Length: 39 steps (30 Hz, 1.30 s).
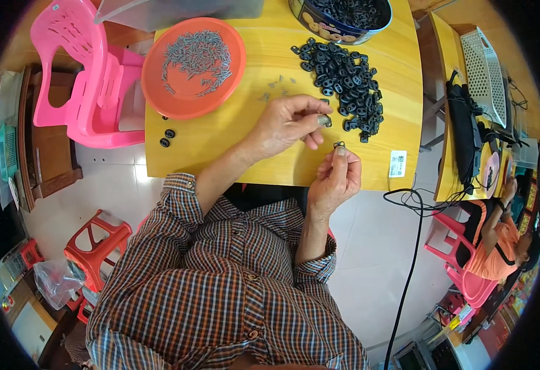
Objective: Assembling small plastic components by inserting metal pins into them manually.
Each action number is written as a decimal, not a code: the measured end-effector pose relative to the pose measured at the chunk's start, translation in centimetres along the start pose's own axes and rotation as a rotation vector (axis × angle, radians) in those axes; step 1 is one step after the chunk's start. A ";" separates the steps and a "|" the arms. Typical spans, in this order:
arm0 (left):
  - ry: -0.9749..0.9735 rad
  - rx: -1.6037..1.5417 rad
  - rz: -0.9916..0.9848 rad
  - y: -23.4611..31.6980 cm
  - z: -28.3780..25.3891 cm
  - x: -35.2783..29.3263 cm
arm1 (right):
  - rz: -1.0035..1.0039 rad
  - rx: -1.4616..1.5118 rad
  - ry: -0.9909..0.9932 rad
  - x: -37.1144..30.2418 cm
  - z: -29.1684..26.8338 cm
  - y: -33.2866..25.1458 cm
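Observation:
My right hand (336,176) is closed, with a small black two-holed piece (339,145) pinched at thumb and fingertips. Just up and left of it, my left hand (291,125) has thumb and forefinger together; whatever they pinch is too small to make out. Beyond both hands lies a heap of black oval two-holed pieces (344,80). A few loose grey pin-like pieces (276,86) are scattered past my left hand. More of these grey pieces (199,55) fill part of an orange round tray (153,86) at the far left.
A round tin (328,31) of black pieces stands at the table's far edge. Two black pieces (166,138) lie below the tray. A white label (398,164) is on the yellow table (257,166). A pink chair (91,80) stands left; a person (495,250) sits far right.

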State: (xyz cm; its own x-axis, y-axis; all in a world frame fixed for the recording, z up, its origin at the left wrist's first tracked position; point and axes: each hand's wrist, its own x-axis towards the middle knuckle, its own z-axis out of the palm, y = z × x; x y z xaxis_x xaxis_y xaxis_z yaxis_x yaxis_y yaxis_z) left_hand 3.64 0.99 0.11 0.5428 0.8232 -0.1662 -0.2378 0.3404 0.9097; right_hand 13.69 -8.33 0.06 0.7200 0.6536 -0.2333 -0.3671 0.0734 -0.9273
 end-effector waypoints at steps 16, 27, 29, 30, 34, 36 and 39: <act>-0.092 -0.341 -0.136 -1.1 -1.9 -2.2 | 0.014 -0.113 -0.089 -0.3 0.0 0.2; -0.002 -0.006 0.013 -1.2 -0.3 -2.6 | -0.051 -0.028 -0.059 -0.3 0.2 0.5; -0.005 0.041 0.011 -1.4 -0.4 -2.7 | -0.088 -0.032 -0.072 -0.2 0.3 0.5; -0.010 0.088 0.010 -1.5 -0.4 -2.7 | -0.126 -0.036 -0.084 -0.2 0.4 0.5; 0.025 0.089 0.003 -1.5 -0.1 -2.8 | -0.156 -0.023 -0.125 -0.1 0.1 0.8; 0.040 0.103 -0.007 -1.4 0.0 -2.8 | -0.179 -0.047 -0.178 -0.1 0.0 0.9; 0.011 0.148 -0.048 -1.6 -0.4 -2.8 | -0.247 -0.118 -0.197 -0.3 0.2 1.1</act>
State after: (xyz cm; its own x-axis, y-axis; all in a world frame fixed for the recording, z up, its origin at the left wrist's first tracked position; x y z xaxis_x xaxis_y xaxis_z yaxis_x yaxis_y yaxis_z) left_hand 2.17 -1.65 -1.07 0.5419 0.8126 -0.2143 -0.0900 0.3097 0.9466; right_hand 13.02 -8.30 -0.81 0.6470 0.7607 0.0528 -0.1168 0.1673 -0.9790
